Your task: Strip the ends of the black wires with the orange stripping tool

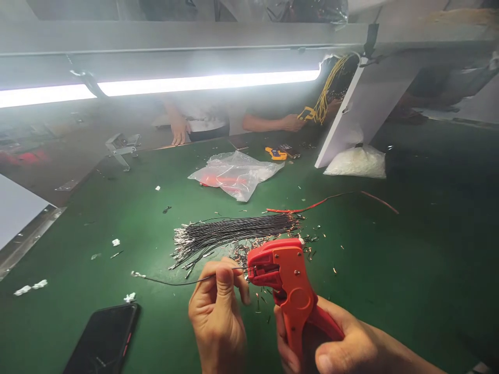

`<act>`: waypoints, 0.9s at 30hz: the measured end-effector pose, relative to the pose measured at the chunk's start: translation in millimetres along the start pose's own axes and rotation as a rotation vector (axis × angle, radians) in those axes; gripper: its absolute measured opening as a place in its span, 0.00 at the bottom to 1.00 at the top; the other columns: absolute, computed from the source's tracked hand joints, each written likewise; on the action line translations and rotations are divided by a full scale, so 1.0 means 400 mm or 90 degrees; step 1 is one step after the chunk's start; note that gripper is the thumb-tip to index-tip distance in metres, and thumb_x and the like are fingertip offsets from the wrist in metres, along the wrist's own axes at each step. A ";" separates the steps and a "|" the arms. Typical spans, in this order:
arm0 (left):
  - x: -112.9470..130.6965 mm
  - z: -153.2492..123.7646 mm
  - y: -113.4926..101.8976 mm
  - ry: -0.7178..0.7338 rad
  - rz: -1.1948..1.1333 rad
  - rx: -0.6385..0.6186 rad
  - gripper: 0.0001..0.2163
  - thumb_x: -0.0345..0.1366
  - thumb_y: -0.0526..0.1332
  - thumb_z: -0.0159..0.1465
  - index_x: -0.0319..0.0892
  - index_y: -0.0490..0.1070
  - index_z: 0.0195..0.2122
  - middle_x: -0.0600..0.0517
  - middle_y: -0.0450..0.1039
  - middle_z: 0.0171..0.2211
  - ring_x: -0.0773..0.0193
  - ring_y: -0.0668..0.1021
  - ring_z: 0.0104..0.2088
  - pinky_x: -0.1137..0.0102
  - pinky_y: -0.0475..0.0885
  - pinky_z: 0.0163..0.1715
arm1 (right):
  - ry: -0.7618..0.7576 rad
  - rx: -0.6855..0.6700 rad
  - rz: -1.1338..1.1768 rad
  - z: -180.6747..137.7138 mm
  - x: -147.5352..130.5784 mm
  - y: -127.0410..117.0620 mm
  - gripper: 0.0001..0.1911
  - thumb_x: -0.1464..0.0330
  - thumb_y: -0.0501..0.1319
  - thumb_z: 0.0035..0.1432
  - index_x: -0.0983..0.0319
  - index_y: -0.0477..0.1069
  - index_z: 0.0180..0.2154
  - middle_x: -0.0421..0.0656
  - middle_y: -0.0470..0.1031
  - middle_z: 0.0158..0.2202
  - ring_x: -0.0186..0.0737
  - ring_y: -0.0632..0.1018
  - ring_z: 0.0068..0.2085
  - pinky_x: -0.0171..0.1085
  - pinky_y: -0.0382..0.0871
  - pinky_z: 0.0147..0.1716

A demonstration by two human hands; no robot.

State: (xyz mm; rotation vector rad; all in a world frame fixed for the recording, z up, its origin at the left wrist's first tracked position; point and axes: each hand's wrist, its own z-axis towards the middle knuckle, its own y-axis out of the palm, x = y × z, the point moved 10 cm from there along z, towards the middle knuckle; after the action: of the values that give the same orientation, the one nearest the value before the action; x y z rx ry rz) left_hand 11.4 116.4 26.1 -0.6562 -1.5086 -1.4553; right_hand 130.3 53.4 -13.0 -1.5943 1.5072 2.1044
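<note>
My left hand (pixel 218 311) pinches a thin black wire (pixel 171 282) between thumb and fingers. One end of the wire sits in the jaws of a red wire stripper (pixel 286 283). My right hand (pixel 331 345) is closed round the stripper's handles at the bottom edge. Just beyond the tool lies a bundle of black wires (pixel 234 234) with metal terminals on their left ends. Small stripped bits of insulation are scattered around it on the green table (pixel 390 259).
A black phone (pixel 103 340) lies at the lower left. Further back are a clear plastic bag with red parts (pixel 234 174), a loose red wire (pixel 331 200), a bag of white pieces (pixel 356 162) and a white slanted board (pixel 366 104). Two other people work at the far edge, one holding yellow wires (pixel 325 96).
</note>
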 end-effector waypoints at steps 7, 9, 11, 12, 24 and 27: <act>-0.029 0.003 0.012 -0.073 -0.059 -0.019 0.11 0.42 0.69 0.60 0.41 0.75 0.26 0.56 0.70 0.25 0.79 0.69 0.18 0.82 0.66 0.20 | -0.058 0.024 0.065 -0.007 -0.003 -0.018 0.19 0.63 0.71 0.49 0.66 0.70 0.39 0.44 0.71 0.28 0.33 0.70 0.27 0.34 0.63 0.29; -0.039 -0.001 0.016 -0.104 -0.078 -0.029 0.11 0.42 0.69 0.60 0.41 0.75 0.26 0.56 0.70 0.24 0.79 0.69 0.18 0.82 0.66 0.20 | -0.055 0.023 0.064 -0.007 0.002 -0.018 0.19 0.63 0.71 0.48 0.66 0.70 0.38 0.43 0.70 0.28 0.32 0.69 0.27 0.34 0.63 0.28; -0.044 -0.005 0.020 -0.127 -0.096 -0.038 0.11 0.42 0.70 0.59 0.41 0.75 0.25 0.56 0.70 0.23 0.78 0.69 0.18 0.82 0.66 0.19 | -0.048 0.032 0.040 -0.006 0.007 -0.021 0.19 0.61 0.71 0.47 0.67 0.70 0.35 0.43 0.70 0.27 0.32 0.69 0.27 0.33 0.61 0.28; -0.044 -0.007 0.022 -0.136 -0.104 -0.039 0.11 0.42 0.70 0.58 0.41 0.75 0.25 0.56 0.70 0.23 0.77 0.69 0.18 0.82 0.67 0.19 | -0.044 0.038 0.028 -0.007 0.009 -0.024 0.20 0.60 0.71 0.47 0.68 0.70 0.34 0.43 0.69 0.27 0.33 0.69 0.27 0.33 0.60 0.28; -0.055 -0.009 0.017 -0.167 -0.096 -0.020 0.12 0.42 0.73 0.55 0.41 0.76 0.23 0.56 0.70 0.23 0.76 0.69 0.19 0.82 0.67 0.18 | -0.045 0.045 0.053 -0.010 -0.006 -0.023 0.14 0.68 0.71 0.47 0.67 0.70 0.33 0.40 0.70 0.24 0.28 0.67 0.24 0.28 0.59 0.23; -0.051 -0.010 0.026 -0.171 -0.093 -0.038 0.12 0.42 0.73 0.54 0.41 0.76 0.22 0.56 0.69 0.22 0.76 0.69 0.19 0.82 0.67 0.17 | -0.038 0.065 0.045 -0.014 -0.004 -0.029 0.14 0.68 0.72 0.46 0.67 0.71 0.32 0.39 0.69 0.24 0.27 0.66 0.23 0.28 0.55 0.21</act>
State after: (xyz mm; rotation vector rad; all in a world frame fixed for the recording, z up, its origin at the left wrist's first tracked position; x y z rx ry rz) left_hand 30.5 118.6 12.8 -0.8183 -1.7561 -1.5753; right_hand 141.5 55.8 -18.8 -1.4518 1.6443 2.0550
